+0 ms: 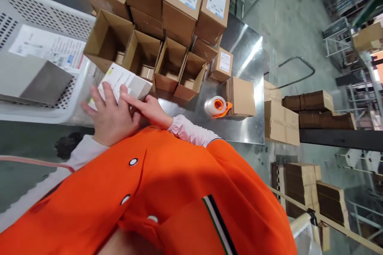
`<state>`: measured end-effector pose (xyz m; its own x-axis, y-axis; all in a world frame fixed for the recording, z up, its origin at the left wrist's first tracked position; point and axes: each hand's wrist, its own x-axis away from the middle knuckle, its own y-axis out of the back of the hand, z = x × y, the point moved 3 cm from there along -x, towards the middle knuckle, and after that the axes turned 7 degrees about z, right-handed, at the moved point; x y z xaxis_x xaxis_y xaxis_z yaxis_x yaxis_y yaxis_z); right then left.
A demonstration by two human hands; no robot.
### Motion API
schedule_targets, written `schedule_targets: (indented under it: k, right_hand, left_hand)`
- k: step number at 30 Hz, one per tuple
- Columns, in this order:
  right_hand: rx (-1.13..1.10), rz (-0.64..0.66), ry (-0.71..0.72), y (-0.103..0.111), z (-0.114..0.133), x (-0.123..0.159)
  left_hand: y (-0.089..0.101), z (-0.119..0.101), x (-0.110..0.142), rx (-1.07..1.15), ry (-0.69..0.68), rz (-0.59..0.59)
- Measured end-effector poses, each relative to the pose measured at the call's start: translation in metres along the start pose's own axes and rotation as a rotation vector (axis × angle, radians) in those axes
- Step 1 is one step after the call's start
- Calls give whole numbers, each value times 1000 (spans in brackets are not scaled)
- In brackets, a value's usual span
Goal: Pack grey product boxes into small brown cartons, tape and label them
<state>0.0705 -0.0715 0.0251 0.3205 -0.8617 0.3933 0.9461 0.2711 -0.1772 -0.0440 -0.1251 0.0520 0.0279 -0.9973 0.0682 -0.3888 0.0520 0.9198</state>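
Note:
A small white box (pixel 124 81) with printed sides lies tilted between my hands, at the near edge of the row of open cartons. My left hand (pixel 112 113) rests on it with fingers stretched out and spread. From the right, my right hand (pixel 154 110) grips the box's near end, its index finger reaching toward the left hand; part of this grip is hidden. Just beyond, several open brown cartons (pixel 143 53) stand in a row. Left of my hands sits a white perforated basket (pixel 80 83), holding a grey-white box (pixel 32 77) and a printed sheet (pixel 49 46).
Closed labelled cartons (pixel 182 4) are stacked behind the open ones. On the metal table (pixel 236 131) stand a tape roll in an orange dispenser (pixel 218 106) and a stack of flat cardboard (pixel 242 96). More cartons (pixel 281 121) lie beyond the table's right edge.

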Motion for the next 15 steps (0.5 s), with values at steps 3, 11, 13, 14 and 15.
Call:
schedule_targets:
  k: [3, 11, 13, 14, 15]
  right_hand:
    - [49, 117, -53, -12, 7, -10]
    - [358, 316, 213, -34, 61, -42]
    - [507, 295, 338, -35, 67, -59]
    - [645, 261, 383, -35, 68, -68]
    - [817, 214, 413, -35, 68, -76]
  left_hand:
    - [16, -5, -13, -50, 32, 55]
    - [90, 29, -73, -138, 394, 91]
    - [107, 40, -103, -58, 461, 32]
    - [113, 43, -121, -34, 463, 4]
    - [117, 44, -140, -27, 444, -5]
